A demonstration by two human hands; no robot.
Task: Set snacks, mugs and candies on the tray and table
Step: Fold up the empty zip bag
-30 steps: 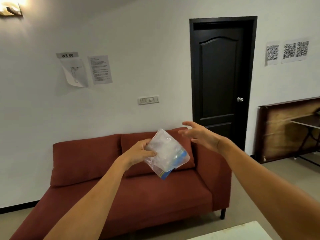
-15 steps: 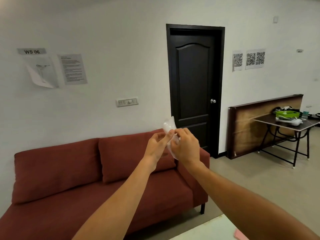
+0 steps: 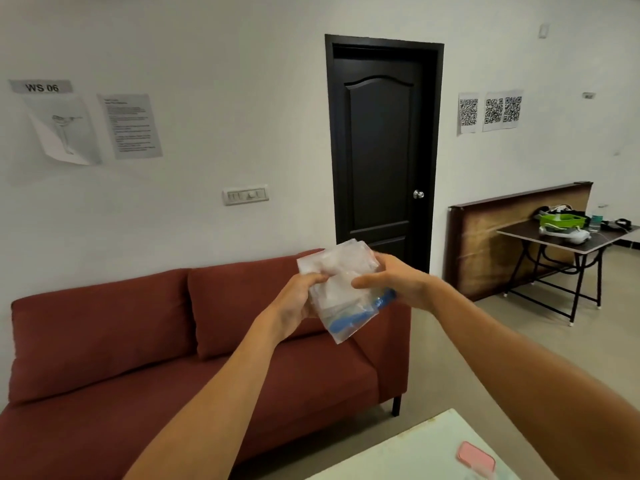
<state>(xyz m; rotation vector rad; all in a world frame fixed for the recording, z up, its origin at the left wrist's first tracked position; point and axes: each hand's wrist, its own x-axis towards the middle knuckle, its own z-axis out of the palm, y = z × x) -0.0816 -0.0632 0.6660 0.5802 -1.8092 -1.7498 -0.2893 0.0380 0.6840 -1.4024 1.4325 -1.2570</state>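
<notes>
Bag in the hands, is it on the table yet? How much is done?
Done: nothing that shows; only a pink thing lies on the table. In hand: the left hand and right hand both grip the clear bag, up in the air before the sofa. Left: getting it down to the table, plus mugs and candies; no tray or mugs are in view.

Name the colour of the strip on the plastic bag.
Blue strip on the clear bag, head view.
</notes>
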